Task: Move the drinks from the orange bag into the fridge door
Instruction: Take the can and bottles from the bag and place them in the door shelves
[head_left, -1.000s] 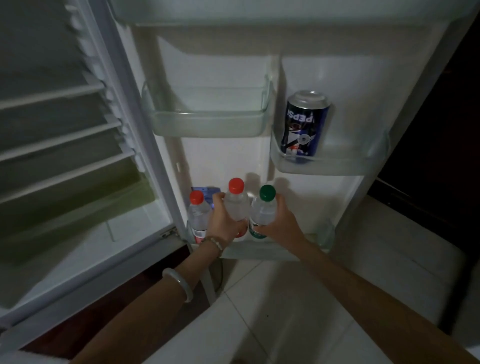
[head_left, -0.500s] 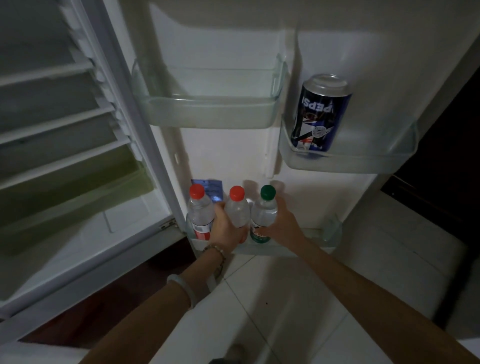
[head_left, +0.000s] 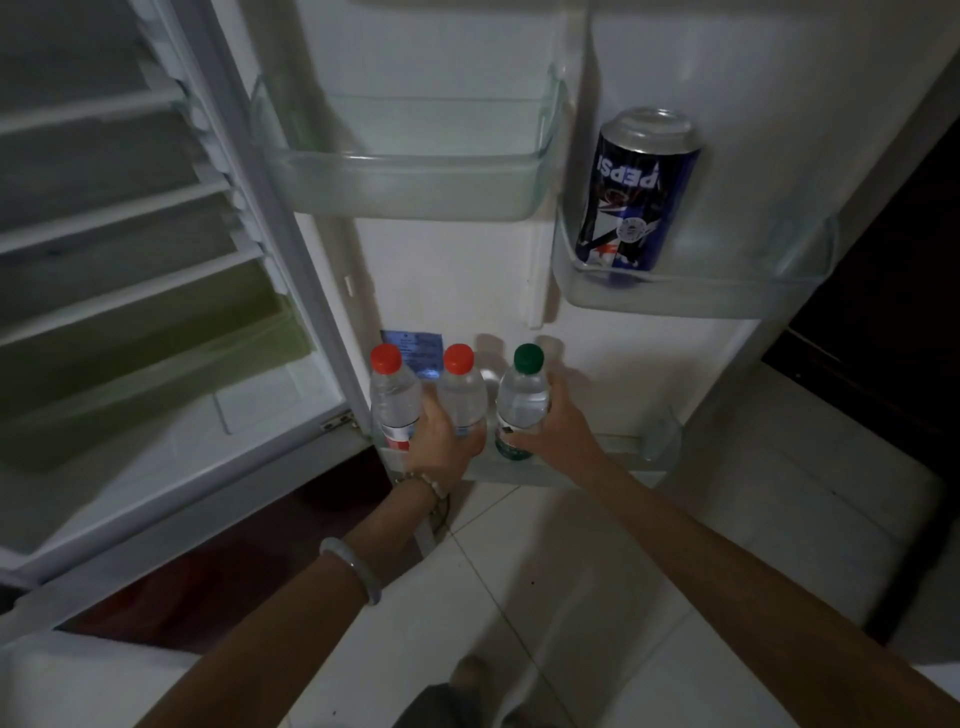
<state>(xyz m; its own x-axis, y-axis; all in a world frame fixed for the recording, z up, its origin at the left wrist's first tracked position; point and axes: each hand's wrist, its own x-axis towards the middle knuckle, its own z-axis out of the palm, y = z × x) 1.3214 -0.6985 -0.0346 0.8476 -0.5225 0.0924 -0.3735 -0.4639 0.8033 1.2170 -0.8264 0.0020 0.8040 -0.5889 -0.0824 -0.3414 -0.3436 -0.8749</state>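
Three clear water bottles stand in the lowest shelf (head_left: 639, 457) of the open fridge door. The left bottle (head_left: 394, 400) has a red cap and stands free. My left hand (head_left: 444, 452) grips the middle red-capped bottle (head_left: 460, 395) low on its body. My right hand (head_left: 558, 434) wraps the green-capped bottle (head_left: 523, 397) from the right. A blue Pepsi can (head_left: 636, 197) stands upside down in the upper right door shelf (head_left: 727, 296). The orange bag is out of view.
The upper left door shelf (head_left: 410, 192) holds nothing. To the left, the fridge interior (head_left: 119, 270) shows white shelves and a drawer. Pale floor tiles (head_left: 597, 597) lie below, with a dark opening at the right edge.
Both bottles have been lowered into the bottom door shelf beside the left bottle. The view has moved closer to the door and shifted down.
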